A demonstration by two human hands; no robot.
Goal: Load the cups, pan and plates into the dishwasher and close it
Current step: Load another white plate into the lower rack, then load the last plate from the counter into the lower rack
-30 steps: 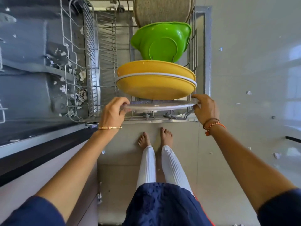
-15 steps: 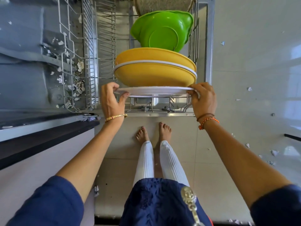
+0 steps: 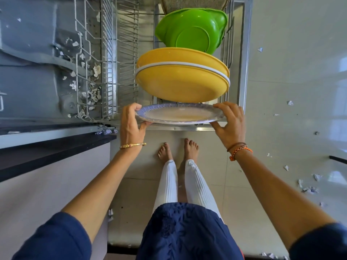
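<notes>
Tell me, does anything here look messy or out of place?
Yes. Torn paper scraps litter the open dishwasher door under the wire rack, and more lie scattered over the floor tiles on the right. Odd debris for a dishwasher. The stacked dishes look orderly.

The pale plate point(image 3: 178, 114) with a patterned blue-violet rim is held tilted by its two side edges at the near end of the pulled-out wire rack point(image 3: 120, 53). Just behind it two yellow plates point(image 3: 181, 81) stand on edge, with a thin white rim between them. Behind those a green bowl point(image 3: 191, 30) stands on its side, base facing out.
</notes>
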